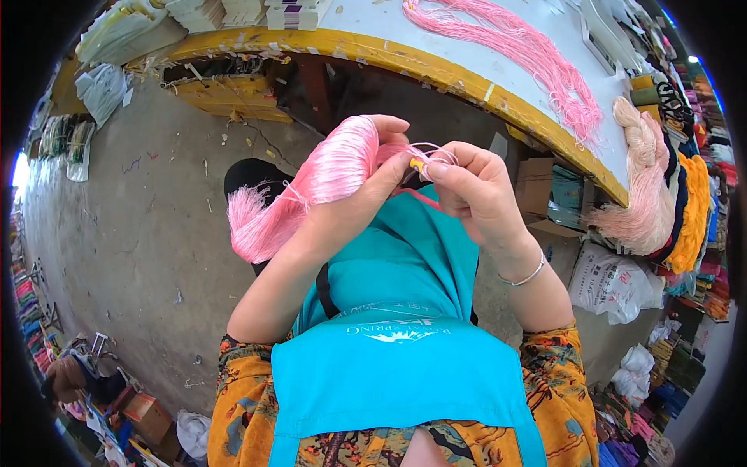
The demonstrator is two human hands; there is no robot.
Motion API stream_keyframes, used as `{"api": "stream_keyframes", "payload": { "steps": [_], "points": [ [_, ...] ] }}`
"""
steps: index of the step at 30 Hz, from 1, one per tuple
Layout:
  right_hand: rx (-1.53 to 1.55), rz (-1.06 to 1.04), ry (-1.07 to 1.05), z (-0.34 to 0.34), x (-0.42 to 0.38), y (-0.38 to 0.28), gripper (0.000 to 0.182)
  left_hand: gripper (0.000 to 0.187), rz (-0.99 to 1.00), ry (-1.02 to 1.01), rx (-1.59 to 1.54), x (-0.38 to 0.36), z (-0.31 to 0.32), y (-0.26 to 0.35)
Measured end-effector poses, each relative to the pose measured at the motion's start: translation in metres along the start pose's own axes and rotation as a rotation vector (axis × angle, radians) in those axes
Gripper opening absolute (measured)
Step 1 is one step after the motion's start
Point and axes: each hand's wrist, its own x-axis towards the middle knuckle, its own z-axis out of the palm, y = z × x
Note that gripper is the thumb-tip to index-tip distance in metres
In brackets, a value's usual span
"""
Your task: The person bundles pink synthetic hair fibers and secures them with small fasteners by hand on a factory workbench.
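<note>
A thick hank of glossy pink thread [338, 165] hangs over my left hand [387, 175], its loose end drooping past the wrist on the left. The left fingers are closed, with the thumb pressed near a small yellow piece [418, 164] whose kind I cannot make out. My right hand [472, 183] pinches pink strands close beside that yellow piece, and a thin loop of thread arches between the two hands. Both hands are in front of the turquoise apron [397, 265]. The right palm is turned away from view.
A white table with a yellow edge [373, 51] runs across the top, bearing another pink hank [513, 39]. Pale pink [644, 179] and orange yarn hanks [691, 212] hang at its right end. Below are a cardboard box [535, 187] and a white sack [615, 282].
</note>
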Motion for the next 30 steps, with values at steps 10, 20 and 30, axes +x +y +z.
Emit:
{"api": "stream_keyframes", "payload": {
  "steps": [10,20,30],
  "points": [
    [-0.208,-0.264,0.207,0.016,0.003,0.014,0.012,0.016,-0.02,0.001,-0.164,-0.003,0.0,-0.019],
    [-0.343,-0.354,0.221,0.016,0.008,0.027,0.019,0.012,-0.091,0.004,-0.043,0.0,-0.001,-0.011],
    [-1.007,-0.684,0.3,0.014,0.007,0.029,0.01,0.014,-0.04,0.025,0.13,-0.002,0.0,-0.014]
  ]
}}
